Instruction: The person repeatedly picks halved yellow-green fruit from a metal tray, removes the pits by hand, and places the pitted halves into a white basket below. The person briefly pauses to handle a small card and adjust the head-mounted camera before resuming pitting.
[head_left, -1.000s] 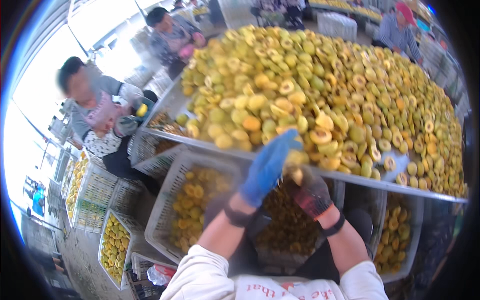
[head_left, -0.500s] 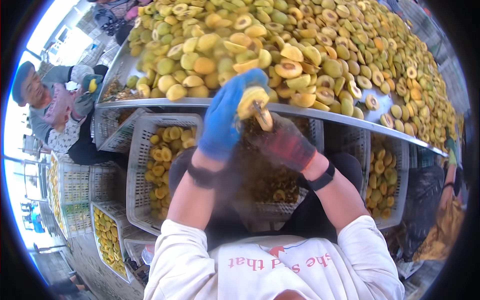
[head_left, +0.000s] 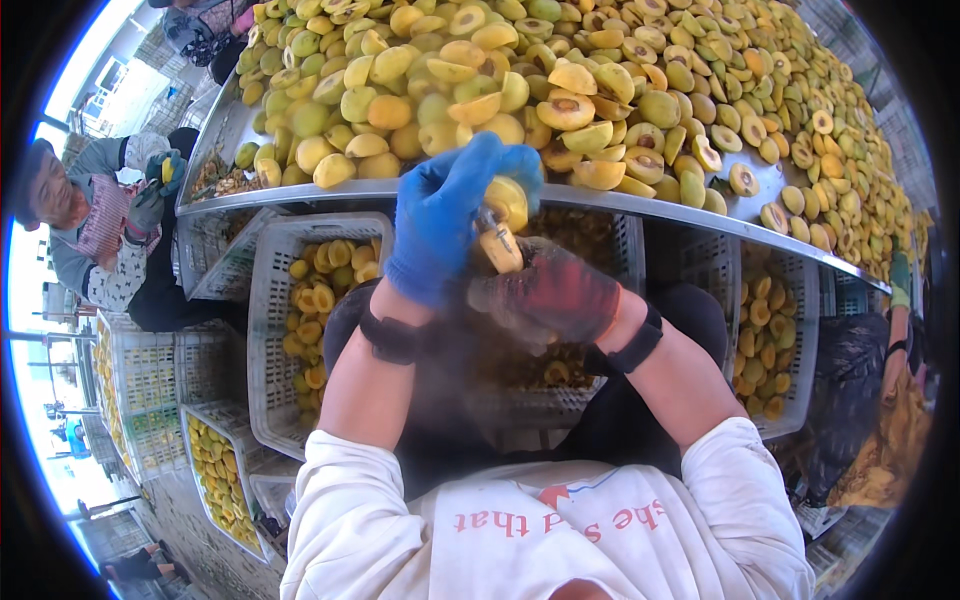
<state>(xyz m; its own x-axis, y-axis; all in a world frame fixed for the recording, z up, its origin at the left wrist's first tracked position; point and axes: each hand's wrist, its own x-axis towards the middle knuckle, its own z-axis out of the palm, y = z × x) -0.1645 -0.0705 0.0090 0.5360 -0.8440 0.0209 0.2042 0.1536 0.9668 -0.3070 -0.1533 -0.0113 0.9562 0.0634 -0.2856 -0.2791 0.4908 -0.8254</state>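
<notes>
My left hand [head_left: 440, 220], in its blue glove, is closed around a yellow fruit [head_left: 507, 203], raised just short of the table edge. My right hand [head_left: 560, 290], in a dark-and-red glove, is curled at the pale handle [head_left: 500, 247] of a small tool, whose metal end meets the fruit; I cannot tell whether those fingers close fully on it, since the glove hides their grip.

I judge the fruit light, firm under its skin, softer at any cut face and probably slick with juice. A squeeze at the flesh could bruise it, so the rounded sides are the place to hold, fingertips spread and well clear of the metal. The handle looks stiff and is best taken along its length.

Below, left of my knees, stands a white slatted crate [head_left: 265, 330] with fruit halves in it; another crate [head_left: 810, 335] with fruit stands to the right. Beyond my hands runs the metal table [head_left: 320, 192], its raised rim smooth and likely slippery when wet, bearing a broad pile of cut fruit [head_left: 650, 105].

Farther left, a co-worker [head_left: 100, 220] in grey sits gloved by the table corner, near stacked crates [head_left: 150, 400].
</notes>
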